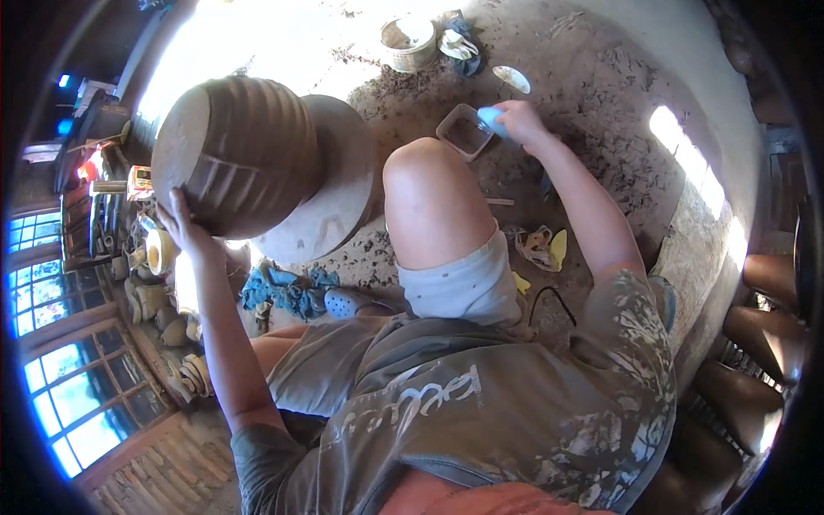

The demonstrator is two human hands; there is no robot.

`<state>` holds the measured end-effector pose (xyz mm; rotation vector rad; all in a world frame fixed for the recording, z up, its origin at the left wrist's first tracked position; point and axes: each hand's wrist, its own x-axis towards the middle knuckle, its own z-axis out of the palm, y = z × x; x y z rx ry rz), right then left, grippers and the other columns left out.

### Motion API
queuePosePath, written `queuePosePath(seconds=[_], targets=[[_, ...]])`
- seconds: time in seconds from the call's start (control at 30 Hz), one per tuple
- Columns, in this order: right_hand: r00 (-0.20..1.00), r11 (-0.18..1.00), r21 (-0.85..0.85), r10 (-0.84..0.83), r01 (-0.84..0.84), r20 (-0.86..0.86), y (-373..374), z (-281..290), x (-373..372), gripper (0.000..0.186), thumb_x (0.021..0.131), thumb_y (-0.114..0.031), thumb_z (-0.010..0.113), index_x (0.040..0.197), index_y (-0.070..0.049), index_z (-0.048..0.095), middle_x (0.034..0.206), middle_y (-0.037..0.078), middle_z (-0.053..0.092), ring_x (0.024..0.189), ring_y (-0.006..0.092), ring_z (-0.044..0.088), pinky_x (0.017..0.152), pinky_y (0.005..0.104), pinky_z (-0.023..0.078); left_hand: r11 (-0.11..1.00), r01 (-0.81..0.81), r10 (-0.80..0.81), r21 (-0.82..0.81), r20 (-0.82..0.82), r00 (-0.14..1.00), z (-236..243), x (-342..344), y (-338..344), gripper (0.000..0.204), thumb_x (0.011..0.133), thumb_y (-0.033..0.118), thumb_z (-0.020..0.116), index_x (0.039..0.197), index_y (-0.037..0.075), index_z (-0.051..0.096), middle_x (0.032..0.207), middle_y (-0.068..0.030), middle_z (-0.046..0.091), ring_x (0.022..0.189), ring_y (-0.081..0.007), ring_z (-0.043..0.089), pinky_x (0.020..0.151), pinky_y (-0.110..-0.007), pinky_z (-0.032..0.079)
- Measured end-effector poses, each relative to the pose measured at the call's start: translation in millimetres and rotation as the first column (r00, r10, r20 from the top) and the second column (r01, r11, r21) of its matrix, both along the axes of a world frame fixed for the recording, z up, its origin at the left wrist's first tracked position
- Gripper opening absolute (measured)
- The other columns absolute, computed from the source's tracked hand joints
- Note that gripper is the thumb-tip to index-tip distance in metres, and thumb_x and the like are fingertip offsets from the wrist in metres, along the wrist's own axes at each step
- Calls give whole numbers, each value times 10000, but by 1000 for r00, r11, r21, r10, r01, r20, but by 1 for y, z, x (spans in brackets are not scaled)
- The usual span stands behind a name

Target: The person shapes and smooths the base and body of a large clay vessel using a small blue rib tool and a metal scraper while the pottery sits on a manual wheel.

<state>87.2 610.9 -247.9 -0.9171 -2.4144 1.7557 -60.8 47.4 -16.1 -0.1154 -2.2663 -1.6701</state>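
A large ribbed clay pot (249, 146) lies tilted, its flat round face to the left, over a pale round board (313, 232). My left hand (189, 225) holds the pot at its lower left, fingers against the clay. My right hand (525, 127) grips a light blue tool (492, 118) at a square, shallow container (445, 131), beyond my raised right knee. The tool's far end is too small to make out clearly.
A pale bucket (408, 53), dark cloth (463, 60) and white lid-like piece (512, 79) lie at the back. Blue rags (266, 287) and a clog (352, 303) sit below the board. Cluttered shelving (129, 257) lines the left; large brown pots (764, 343) stand right.
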Motion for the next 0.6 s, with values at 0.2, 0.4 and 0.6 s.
queuePosePath(seconds=[0.2, 0.4, 0.6], targets=[[805, 691, 421, 449, -588, 389, -11, -92, -66, 279, 892, -244, 776, 1115, -90, 841, 1136, 210, 789, 1065, 402, 753, 939, 478, 588, 1000, -19, 19, 2, 67, 998, -5, -1, -27, 928, 1083, 577, 571, 1724, 18, 201, 1743, -210, 265, 1570, -314, 324, 1289, -493, 271], [784, 640, 501, 281, -583, 553, -12, -168, -104, 304, 996, -129, 585, 1167, -34, 817, 1273, 181, 767, 1168, 370, 738, 1000, 477, 583, 970, 65, -93, 236, 109, 990, -14, -20, -46, 828, 1076, 595, 564, 1669, 65, 335, 1658, -118, 414, 1517, -276, 398, 1281, -465, 259], [727, 704, 376, 290, -603, 623, -36, -142, -109, 359, 995, -56, 525, 1234, -38, 793, 1398, 172, 721, 1258, 353, 709, 1044, 483, 572, 949, -23, -28, 316, 156, 987, -23, -13, -60, 812, 1116, 653, 430, 1659, 51, 371, 1668, -110, 452, 1545, -293, 414, 1304, -475, 271]])
